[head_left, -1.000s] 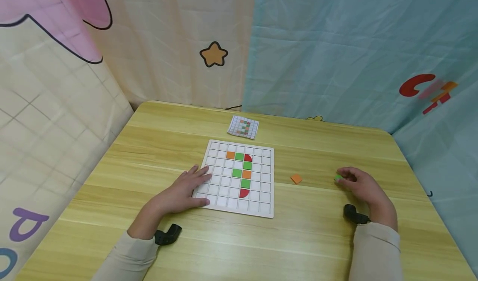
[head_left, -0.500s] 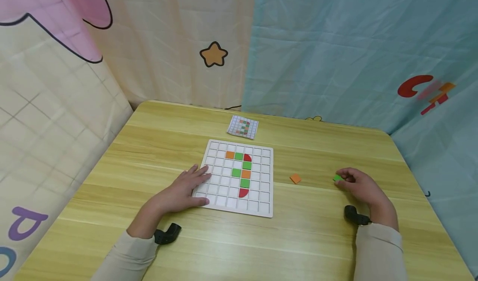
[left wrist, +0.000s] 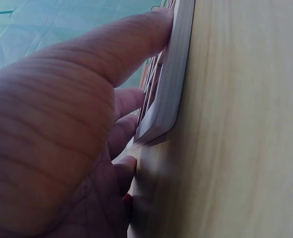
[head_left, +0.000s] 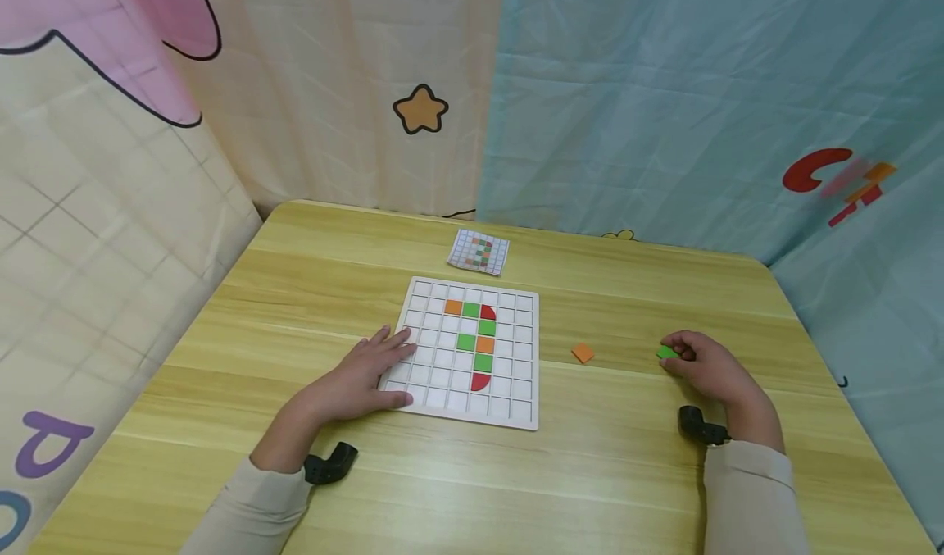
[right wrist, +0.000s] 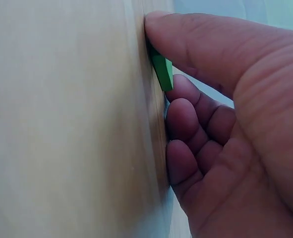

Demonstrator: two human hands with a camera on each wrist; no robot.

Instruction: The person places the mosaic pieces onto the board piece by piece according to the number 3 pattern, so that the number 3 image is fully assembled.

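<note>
My left hand (head_left: pixel 361 379) rests spread on the left edge of a white grid board (head_left: pixel 519 375). In the left wrist view the thumb and some fingertips touch the top of the board (left wrist: pixel 168 99). Coloured tiles sit in the grid: green, orange, and red rounded ones, such as a green tile (head_left: pixel 483 363) and a red tile (head_left: pixel 481 382). Over at the right, my right hand (head_left: pixel 711 365) pinches a loose green tile (head_left: pixel 667 352) at table level between thumb and fingers. The right wrist view shows this green tile (right wrist: pixel 162 72) edge-on; the thumb hides part of it.
An orange tile (head_left: pixel 583 352) lies on the wooden table (head_left: pixel 590 473) between the board and my right hand. Behind the board lies a small card (head_left: pixel 479 252) printed with a coloured grid pattern. Curtains (head_left: pixel 634 112) stand behind the table.
More of the green tile shows at my right fingertips than a second ago, and it has turned a little. My left hand stays on the board.
</note>
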